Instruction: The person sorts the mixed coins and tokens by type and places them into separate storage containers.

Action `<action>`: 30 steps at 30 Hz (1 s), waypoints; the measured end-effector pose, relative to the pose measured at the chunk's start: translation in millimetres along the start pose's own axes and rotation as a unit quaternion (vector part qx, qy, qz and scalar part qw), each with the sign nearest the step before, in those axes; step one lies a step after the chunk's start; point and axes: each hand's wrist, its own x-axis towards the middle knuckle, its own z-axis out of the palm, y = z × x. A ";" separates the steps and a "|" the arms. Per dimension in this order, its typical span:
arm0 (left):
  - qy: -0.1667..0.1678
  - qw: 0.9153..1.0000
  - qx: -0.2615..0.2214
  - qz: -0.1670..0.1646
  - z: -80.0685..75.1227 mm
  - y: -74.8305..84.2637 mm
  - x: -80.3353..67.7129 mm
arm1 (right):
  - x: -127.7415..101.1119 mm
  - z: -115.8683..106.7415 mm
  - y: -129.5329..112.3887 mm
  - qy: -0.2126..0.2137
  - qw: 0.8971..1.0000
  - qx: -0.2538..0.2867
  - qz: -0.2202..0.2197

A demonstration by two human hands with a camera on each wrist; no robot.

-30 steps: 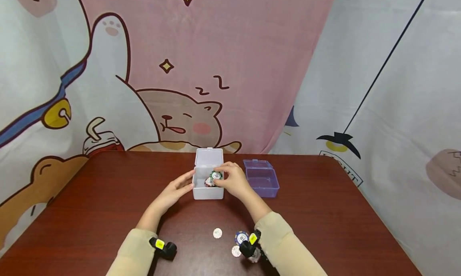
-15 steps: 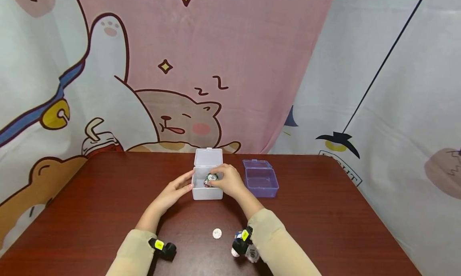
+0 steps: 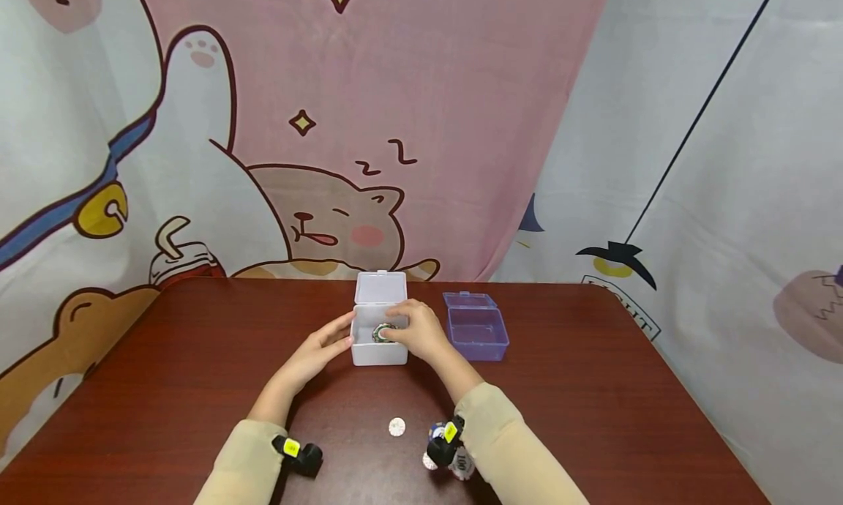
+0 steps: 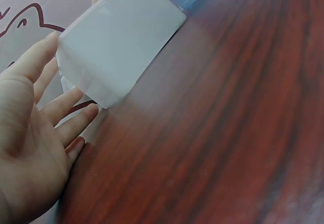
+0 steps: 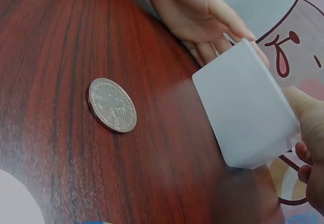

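A small white plastic box (image 3: 378, 351) stands open on the table, its lid (image 3: 380, 287) tipped up behind. My left hand (image 3: 327, 342) lies with straight fingers against the box's left wall, as the left wrist view also shows for the hand (image 4: 35, 143) and the box (image 4: 116, 36). My right hand (image 3: 413, 334) curls over the right rim, fingertips on a green-and-white chip (image 3: 381, 334) low inside the box. In the right wrist view the thumb (image 5: 304, 107) rests on the box (image 5: 243, 102); the chip is hidden there.
An open purple box (image 3: 477, 334) sits just right of the white one. A silver coin (image 3: 396, 427) (image 5: 112, 105) lies on the dark red table (image 3: 165, 358) near me, with loose chips (image 3: 461, 462) beside my right wrist. Cartoon curtains hang behind.
My right hand has lowered the green chip from above the rim down into the white box. The left hand has stayed against the box.
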 end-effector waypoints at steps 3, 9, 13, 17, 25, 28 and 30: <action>-0.001 1.000 0.001 -0.003 0.0 0.6 -0.5 | -2.3 -4.0 -1.0 0.002 1.000 0.013 -0.006; 0.003 1.000 0.008 -0.008 -0.9 2.2 -1.7 | -8.4 -15.0 -7.0 0.009 0.999 0.037 -0.017; 0.002 1.000 0.004 -0.007 -1.0 2.0 -1.4 | -16.3 -22.2 -10.4 0.008 0.998 0.060 -0.030; 0.002 1.000 0.000 -0.001 -1.2 0.4 -0.8 | -26.9 -28.2 -10.7 0.004 0.996 0.077 -0.045; -0.002 1.000 -0.012 -0.001 -1.9 -3.0 1.8 | -56.7 -42.8 -6.3 -0.008 0.995 0.077 -0.064; -0.002 1.000 -0.010 -0.005 -0.8 0.4 0.5 | -68.4 -47.6 -1.8 -0.012 0.995 0.077 -0.063; -0.001 1.000 -0.002 -0.009 -0.6 0.7 0.0 | -75.6 -50.1 0.6 -0.015 0.995 0.074 -0.061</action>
